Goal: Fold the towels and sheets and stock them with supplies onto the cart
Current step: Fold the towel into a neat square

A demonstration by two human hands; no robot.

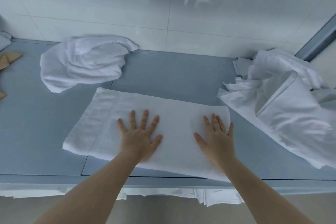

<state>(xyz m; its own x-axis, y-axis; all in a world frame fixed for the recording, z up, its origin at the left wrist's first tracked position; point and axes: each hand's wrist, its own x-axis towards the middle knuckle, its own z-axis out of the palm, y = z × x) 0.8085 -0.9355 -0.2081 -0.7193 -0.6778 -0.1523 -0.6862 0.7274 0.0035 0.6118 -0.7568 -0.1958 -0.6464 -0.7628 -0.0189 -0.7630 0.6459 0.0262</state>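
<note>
A white towel (101, 123) lies folded into a long rectangle on the grey table (172, 74), its near edge reaching the table's front. My left hand (140, 136) presses flat on its middle with fingers spread. My right hand (218, 136) lies flat on its right part, fingers straight. A crumpled white towel (83, 62) sits at the back left. A rumpled white sheet (283, 103) is heaped at the right and hangs past the table's right side.
A white tiled wall (163, 5) rises right behind the table. Tan paper items (9, 60) lie at the far left edge. White linen (218, 198) shows on a shelf under the table's front edge.
</note>
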